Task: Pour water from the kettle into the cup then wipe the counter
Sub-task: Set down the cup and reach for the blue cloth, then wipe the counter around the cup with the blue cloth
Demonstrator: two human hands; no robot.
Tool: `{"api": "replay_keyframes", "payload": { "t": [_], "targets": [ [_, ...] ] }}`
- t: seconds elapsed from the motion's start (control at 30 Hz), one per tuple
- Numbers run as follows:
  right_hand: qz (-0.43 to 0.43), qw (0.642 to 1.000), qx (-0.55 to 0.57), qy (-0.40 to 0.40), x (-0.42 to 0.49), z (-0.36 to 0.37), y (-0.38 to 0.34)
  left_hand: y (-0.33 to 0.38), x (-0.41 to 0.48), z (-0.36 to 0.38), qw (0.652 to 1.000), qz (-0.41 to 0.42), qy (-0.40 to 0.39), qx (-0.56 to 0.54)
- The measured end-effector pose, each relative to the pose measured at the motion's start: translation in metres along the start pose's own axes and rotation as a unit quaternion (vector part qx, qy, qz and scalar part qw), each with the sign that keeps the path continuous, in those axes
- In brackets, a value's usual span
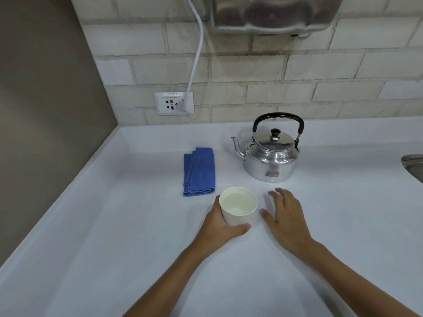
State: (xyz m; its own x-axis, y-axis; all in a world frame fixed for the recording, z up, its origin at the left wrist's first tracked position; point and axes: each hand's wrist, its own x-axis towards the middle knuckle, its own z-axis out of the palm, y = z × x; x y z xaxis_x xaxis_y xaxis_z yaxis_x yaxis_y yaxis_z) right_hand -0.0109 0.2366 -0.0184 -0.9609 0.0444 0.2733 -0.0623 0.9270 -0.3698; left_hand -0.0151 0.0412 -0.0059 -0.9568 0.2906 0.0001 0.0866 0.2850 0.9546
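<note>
On a pale counter [119, 225] w/ raised back edge, head view: white paper cup [238, 205] stands upright near centre, holding clear water approx. partway up; it sits btwn 2 hands. Left hand [219, 225] is wrapped round cup's left side, thumb curled across the lower front wall, fingers hidden behind it, i.e. closed on the cup. Right hand [286, 216] lies just right of cup, palm down, fingers spread and loose, holding nothing; not touching cup; whether fingertips rest on the surface or hover above it cannot be told, slightly blurred. Metal kettle [271, 156] stands upright behind the right hand, well apart from cup, lid on w/ dark knob, black handle raised over the top, spout pointing left. Folded blue cloth [199, 171] lies flat left of kettle and just behind-left of cup, not touching either. Rear wall is pale brick tile [297, 72]; a white wall socket [174, 103] sits low on it, w/ a white cable [198, 49] plugged in and running up. Shiny metal appliance [274, 12] is at top edge, cropped. Sink rim [413, 163] shows at far right.
</note>
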Motion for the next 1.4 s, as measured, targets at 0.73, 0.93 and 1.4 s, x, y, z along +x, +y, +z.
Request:
{"api": "replay_keyframes", "payload": {
  "t": [0.73,0.93,1.4],
  "targets": [
    [0.016,0.991,-0.077,-0.111,-0.008,0.011,0.006,-0.02,0.18,-0.062,0.898,-0.085,0.087,0.423],
    [0.011,0.992,-0.071,-0.104,-0.006,0.01,0.005,-0.028,0.196,-0.047,0.876,-0.062,0.06,0.474],
    [0.007,0.99,-0.077,-0.121,-0.006,0.012,0.011,-0.022,0.092,-0.057,0.839,0.24,-0.219,0.437]
  ]
}}
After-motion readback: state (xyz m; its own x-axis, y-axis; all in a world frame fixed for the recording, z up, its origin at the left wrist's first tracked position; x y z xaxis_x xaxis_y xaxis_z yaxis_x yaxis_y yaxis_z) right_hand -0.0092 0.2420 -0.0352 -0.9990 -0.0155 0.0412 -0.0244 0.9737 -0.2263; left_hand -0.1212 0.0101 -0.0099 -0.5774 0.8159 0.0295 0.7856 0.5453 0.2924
